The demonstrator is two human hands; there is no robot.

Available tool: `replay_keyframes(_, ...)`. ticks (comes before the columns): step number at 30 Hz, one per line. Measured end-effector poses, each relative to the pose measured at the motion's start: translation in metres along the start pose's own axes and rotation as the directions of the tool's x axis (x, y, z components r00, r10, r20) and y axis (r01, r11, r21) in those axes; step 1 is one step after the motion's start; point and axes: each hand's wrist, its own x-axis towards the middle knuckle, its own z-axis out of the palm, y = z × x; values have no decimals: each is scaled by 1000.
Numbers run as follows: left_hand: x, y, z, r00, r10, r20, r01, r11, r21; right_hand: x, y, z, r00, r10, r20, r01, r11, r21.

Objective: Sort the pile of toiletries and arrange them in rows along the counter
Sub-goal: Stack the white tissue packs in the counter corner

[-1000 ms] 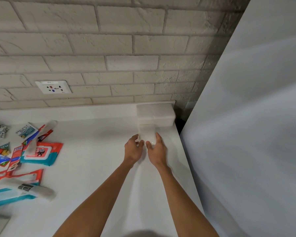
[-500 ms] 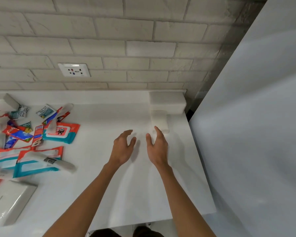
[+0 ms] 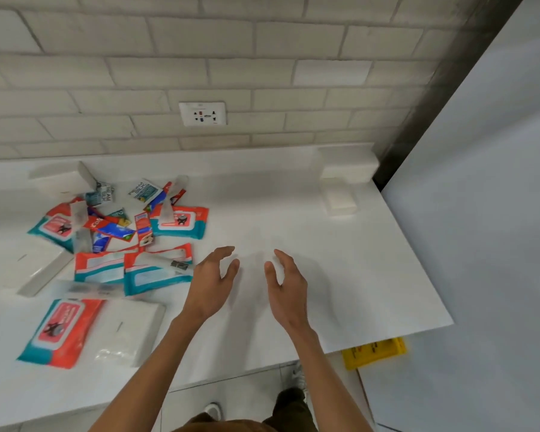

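Note:
A pile of toiletries lies on the left of the white counter (image 3: 340,275): several red-and-teal wipe packs (image 3: 180,221), a toothpaste box (image 3: 108,226), small sachets (image 3: 144,190), a wrapped tube (image 3: 166,262) and white tissue packs (image 3: 128,328). At the back right corner a small white soap bar (image 3: 340,201) lies in front of a larger white pack (image 3: 345,165). My left hand (image 3: 211,283) and my right hand (image 3: 286,283) hover over the counter's middle, both with fingers apart and holding nothing. The left hand is just right of the pile.
A brick wall with a socket (image 3: 203,113) runs behind the counter. A tall white panel (image 3: 480,213) closes off the right side. Below the counter's front right edge lies a yellow object (image 3: 373,352) on the tiled floor.
Both hands let go of the white soap bar at the back right corner and drew back toward the counter's middle. The view swung left, showing more of the pile.

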Motion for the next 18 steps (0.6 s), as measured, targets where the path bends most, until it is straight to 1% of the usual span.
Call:
replay_keyframes(3,-25,-32,-33,1000,-12,-12,12,1000,22,-39,-15,38,1000,14,23,-15,999,39)
replay_keyframes(5,-40,-50,-52,998,-43,-36,44,999,28,-61,-23,59,998,24,50,-27,998,58)
replay_keyframes(8,-65,-81,-82,994,-53,-100,55,998,13,-88,-37,87,996,25,87,-31,997,76)
replay_keyframes(11,-84,-109,-104,978,-72,-195,78,997,25,-108,-49,110,990,42,132,-53,995,79)
replay_keyframes(14,-100,-128,-116,952,-142,-269,158,987,37,-124,-60,129,982,53,182,-67,995,71)
replay_keyframes(16,-110,-141,-120,936,-199,-289,216,976,27,-133,-67,142,974,76,214,-89,995,52)
replay_keyframes(18,-117,-155,-120,931,-230,-284,234,972,-19,-141,-74,154,962,111,251,-120,993,21)
